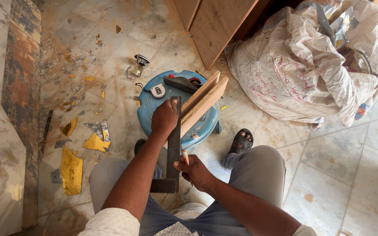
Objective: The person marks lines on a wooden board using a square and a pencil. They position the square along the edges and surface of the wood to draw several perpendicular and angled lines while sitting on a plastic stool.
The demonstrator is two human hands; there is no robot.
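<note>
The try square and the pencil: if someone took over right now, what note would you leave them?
Left hand: presses the try square blade flat against the wooden board.
Right hand: holds the pencil beside the blade, tip near the board's edge.
The board lies tilted across the blue plastic stool; a tape measure and a hand plane rest on the stool.
Done: square set against the board. No pencil line shows on it from here.
Left: the marking itself, judging by the poised pencil.

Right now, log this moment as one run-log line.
left hand: pressing try square on wooden board | right hand: holding pencil | support: blue plastic stool | nearby: tape measure
</note>
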